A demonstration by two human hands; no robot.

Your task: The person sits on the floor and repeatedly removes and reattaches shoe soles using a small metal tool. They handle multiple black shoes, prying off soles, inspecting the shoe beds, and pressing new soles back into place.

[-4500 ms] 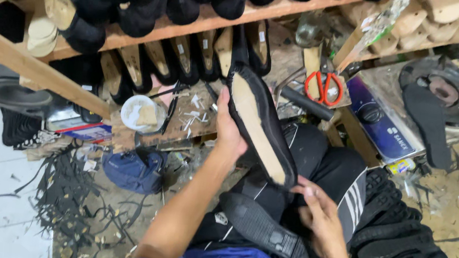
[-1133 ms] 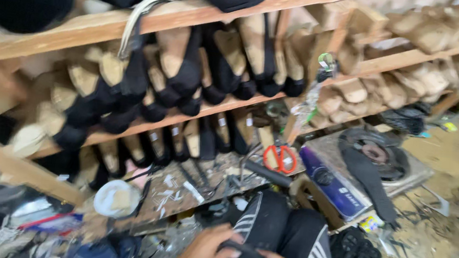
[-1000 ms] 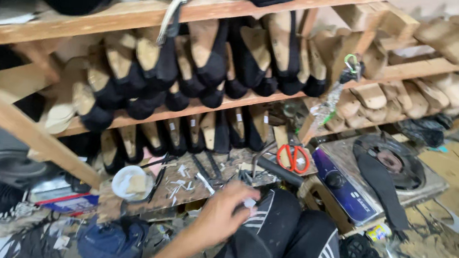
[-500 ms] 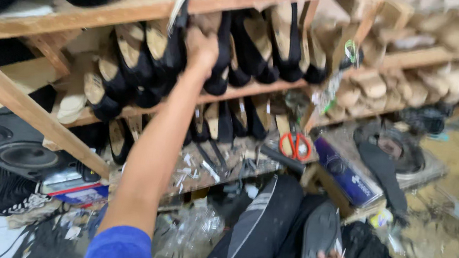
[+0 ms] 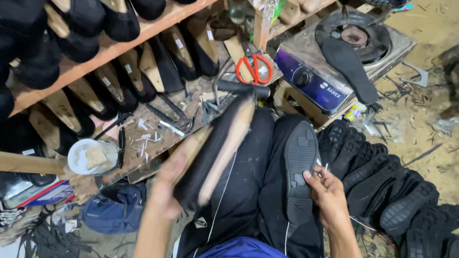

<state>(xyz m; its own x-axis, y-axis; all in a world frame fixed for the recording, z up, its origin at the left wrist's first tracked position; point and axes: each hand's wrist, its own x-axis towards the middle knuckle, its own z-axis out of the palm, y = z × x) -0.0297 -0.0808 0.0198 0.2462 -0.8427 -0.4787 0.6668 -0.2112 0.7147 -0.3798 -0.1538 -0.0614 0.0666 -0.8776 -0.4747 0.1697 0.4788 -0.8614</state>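
My left hand [image 5: 169, 180] grips a black shoe upper on a wooden last [image 5: 217, 147], held tilted above my left thigh with its pale bottom facing right; the hand is blurred. My right hand [image 5: 327, 192] holds a black rubber outsole [image 5: 300, 155] flat on my right thigh, tread side up, fingers at its right edge. I wear black trousers with a white stripe and sit facing a wooden shelf rack [image 5: 137, 36].
The rack holds several black uppers on wooden lasts. Red-handled scissors [image 5: 254, 68] lie on the cluttered bench, beside a small gas stove [image 5: 342, 61] with an insole on it. A pile of black outsoles [image 5: 396, 201] lies at my right. A white cup [image 5: 89, 156] stands left.
My left hand reached up to the shelf and has come back down with a lasted black upper. My right hand now holds an outsole on my thigh. The view has tilted downward.
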